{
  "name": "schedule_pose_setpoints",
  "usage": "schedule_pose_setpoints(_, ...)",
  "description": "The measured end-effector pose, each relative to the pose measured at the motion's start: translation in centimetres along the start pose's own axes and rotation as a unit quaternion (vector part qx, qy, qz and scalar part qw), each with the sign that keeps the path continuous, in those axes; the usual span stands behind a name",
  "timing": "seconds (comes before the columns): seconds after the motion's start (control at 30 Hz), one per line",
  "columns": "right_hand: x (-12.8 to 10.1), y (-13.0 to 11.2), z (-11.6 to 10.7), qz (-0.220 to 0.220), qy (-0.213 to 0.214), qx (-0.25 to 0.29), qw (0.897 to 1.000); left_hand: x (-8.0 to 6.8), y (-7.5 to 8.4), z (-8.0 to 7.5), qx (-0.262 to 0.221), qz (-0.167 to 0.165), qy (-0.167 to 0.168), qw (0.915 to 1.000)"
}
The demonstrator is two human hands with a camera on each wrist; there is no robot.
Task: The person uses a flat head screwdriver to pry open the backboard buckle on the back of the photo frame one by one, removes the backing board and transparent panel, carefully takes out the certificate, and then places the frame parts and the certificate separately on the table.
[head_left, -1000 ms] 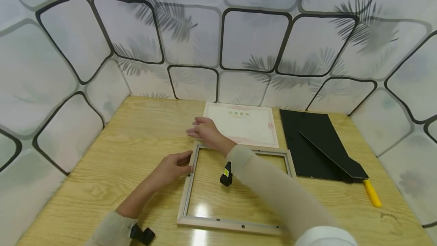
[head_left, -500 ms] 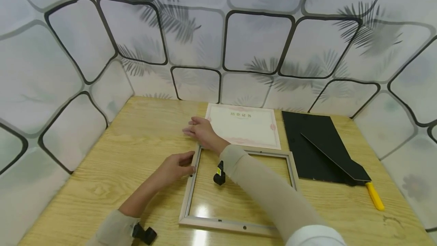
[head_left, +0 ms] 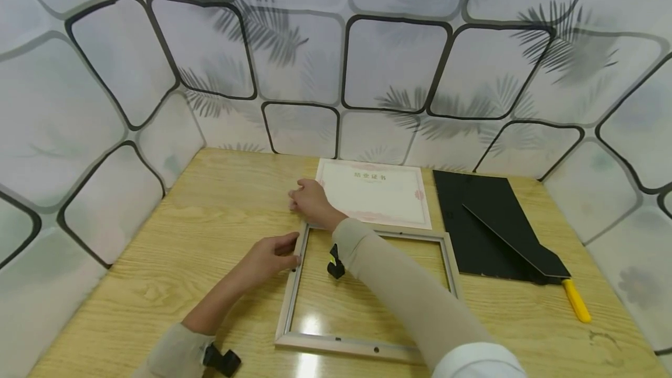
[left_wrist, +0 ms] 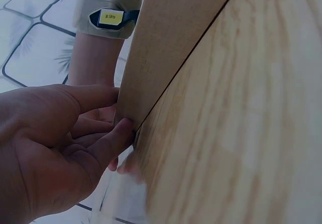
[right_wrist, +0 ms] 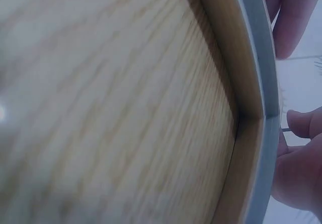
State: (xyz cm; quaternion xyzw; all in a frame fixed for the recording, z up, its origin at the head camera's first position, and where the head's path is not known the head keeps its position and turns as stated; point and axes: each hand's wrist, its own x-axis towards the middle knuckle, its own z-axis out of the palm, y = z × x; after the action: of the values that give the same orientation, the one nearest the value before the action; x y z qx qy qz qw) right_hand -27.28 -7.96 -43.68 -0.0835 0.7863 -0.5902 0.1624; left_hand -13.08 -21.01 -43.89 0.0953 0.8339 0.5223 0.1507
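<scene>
— Well, where did each hand sit?

— The left hand (head_left: 270, 254) pinched the left rail of the silver frame (head_left: 367, 347), thumb and fingers closed on its edge. The right hand (head_left: 310, 200) reached just past that frame's far left corner, its fingers curled at the near left corner of the certificate (head_left: 378, 191); the right wrist view seemed to show a thin edge nipped there.

— How best to lift it?

— I'd judge a corner pinch wanted a slow peel, to avoid a crease.

— Anything inside the frame?

— Only bare table (head_left: 210, 203) showed through it; beyond the right hand's forearm lay the black backing board (head_left: 472, 220).
</scene>
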Motion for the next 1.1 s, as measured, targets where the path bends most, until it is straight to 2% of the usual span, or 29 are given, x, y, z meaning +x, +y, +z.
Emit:
schedule_pose_setpoints(0.07,0.1,0.0,-0.3,-0.017,0.000,-0.065,0.998,0.0,0.0,0.0,-0.003,-0.005,0.000,1.0000)
schedule_pose_setpoints(0.13,0.0,-0.1,-0.5,-0.026,-0.002,-0.103,0.994,0.0,0.1,0.0,-0.003,-0.006,-0.002,1.0000)
schedule_pose_setpoints(0.63,-0.4,-0.2,-1.3,-0.021,-0.017,-0.161,0.987,-0.1,0.1,-0.2,-0.002,-0.004,-0.010,0.9999)
schedule_pose_setpoints(0.73,-0.5,-0.1,-1.6,-0.023,-0.017,-0.143,0.989,-0.1,0.1,-0.3,-0.003,-0.003,-0.013,0.9999)
schedule_pose_setpoints(0.9,-0.9,0.0,-2.7,-0.025,-0.038,-0.052,0.998,0.0,0.1,-0.5,0.001,-0.002,-0.012,0.9999)
schedule_pose_setpoints(1.1,-2.5,-0.4,-5.5,-0.038,-0.049,0.005,0.998,0.1,0.0,-0.4,0.007,0.000,-0.002,1.0000)
